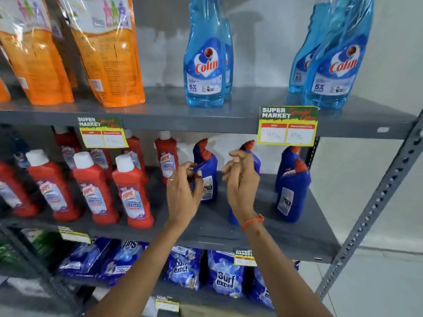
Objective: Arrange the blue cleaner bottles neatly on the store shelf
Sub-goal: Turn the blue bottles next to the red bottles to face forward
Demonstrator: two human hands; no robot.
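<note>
We've got both hands up at the mid shelf [297, 239]. Our left hand [183, 193] curls its fingers round 1 dark blue bottle [207, 177]; our right hand [240, 186] wraps the neck of a 2nd blue bottle [253, 161], prob. to square the labels fwd. A 3rd blue bottle [291, 191] stands apart to the right, so the gaps look uneven. Behind left, red bottles [132, 191] hold their own rows.
</note>
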